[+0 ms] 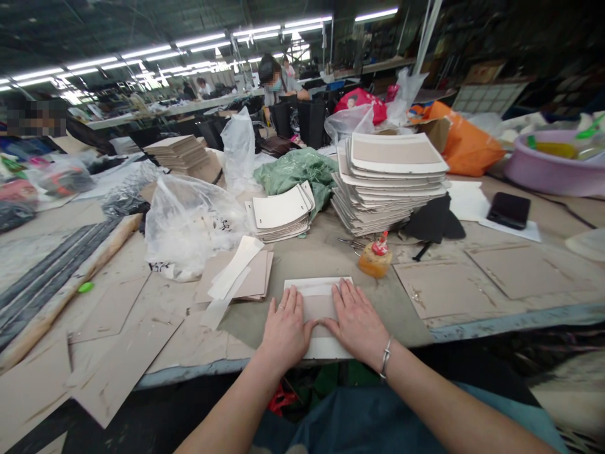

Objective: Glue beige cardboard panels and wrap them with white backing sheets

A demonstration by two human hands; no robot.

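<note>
My left hand [285,330] and my right hand [355,321] both lie flat, fingers stretched out, on a small white and tan card panel [318,292] at the near edge of the table. The thumbs almost meet over the panel's middle. A silver bracelet sits on my right wrist. Just left of the panel lie several white paper strips [233,272] on a short pile of tan card pieces [255,280]. A small orange glue pot [375,259] stands just beyond my right hand.
A tall stack of white-edged card panels [390,180] and a lower stack [281,214] stand behind. Clear plastic bags [186,221], green cloth [295,167], a black wallet-like case [509,209] and a pink basin [548,167] crowd the table. Another person works at a far bench.
</note>
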